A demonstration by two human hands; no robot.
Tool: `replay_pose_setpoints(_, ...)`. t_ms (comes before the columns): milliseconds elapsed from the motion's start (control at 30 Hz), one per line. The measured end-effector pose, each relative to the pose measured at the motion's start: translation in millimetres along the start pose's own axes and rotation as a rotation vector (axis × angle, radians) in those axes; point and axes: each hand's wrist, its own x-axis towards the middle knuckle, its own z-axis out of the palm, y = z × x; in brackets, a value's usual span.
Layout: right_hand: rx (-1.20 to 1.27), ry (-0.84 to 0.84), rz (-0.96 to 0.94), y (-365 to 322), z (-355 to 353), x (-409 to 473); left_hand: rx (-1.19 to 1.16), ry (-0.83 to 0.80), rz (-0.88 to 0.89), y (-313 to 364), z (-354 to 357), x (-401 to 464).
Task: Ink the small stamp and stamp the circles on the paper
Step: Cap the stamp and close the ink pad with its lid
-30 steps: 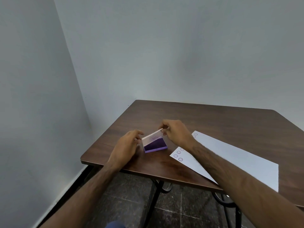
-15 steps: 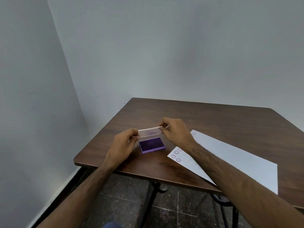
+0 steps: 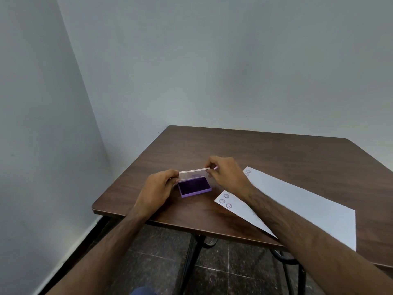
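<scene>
While the left hand [image 3: 158, 185] and right hand [image 3: 226, 174] pinch one clear lid [image 3: 192, 174] above one purple ink pad [image 3: 194, 186], one paper [image 3: 297, 201] shows five circles

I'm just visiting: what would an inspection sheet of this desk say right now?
Surface: brown wooden table, bare apart from the job's things.
Job's things: purple ink pad open on the table; its clear lid raised; white paper to its right, stamped circles at its near corner. Small stamp: not clearly seen.
Clutter: nothing seen.
Grippers: left hand and right hand pinch the lid's two ends.
Cables: nothing seen.
Surroundings: grey walls, dark tiled floor, black table legs.
</scene>
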Motion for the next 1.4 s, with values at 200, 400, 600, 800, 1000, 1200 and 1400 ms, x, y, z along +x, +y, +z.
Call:
replay_pose_setpoints(200, 0.033, -0.038, -0.061, 8.6, -3.4, -5.1, 0.029, -0.010, 0.056, 3.5, -0.2, -1.3)
replay_pose_setpoints(400, -0.002, -0.174, -0.278, 18.7, -10.3, 2.0, -0.027, -0.017, 0.014, 1.5, -0.8, -2.6)
replay_pose_setpoints(600, -0.065, -0.437, -0.273, 22.1, -15.5, 7.9, 0.009, -0.118, 0.086, -3.2, -7.8, -3.8)
replay_pose_setpoints(800, -0.169, -0.568, -0.325, 27.9, -11.7, 24.3, 0.003, -0.207, 0.174, -11.0, -15.2, -1.3)
replay_pose_setpoints(1000, -0.083, -0.563, -0.337, 43.6, -1.3, 32.8, 0.023, -0.305, 0.090, -11.1, -10.5, 2.5)
replay_pose_setpoints(1200, -0.066, -0.584, -0.373, 39.3, 0.4, 33.0, 0.029, -0.383, -0.011, -6.4, -10.4, 14.6)
replay_pose_setpoints(1400, -0.112, -0.632, -0.285, 18.8, -12.7, 33.6, -0.080, -0.496, -0.190, 1.4, -15.7, 25.9)
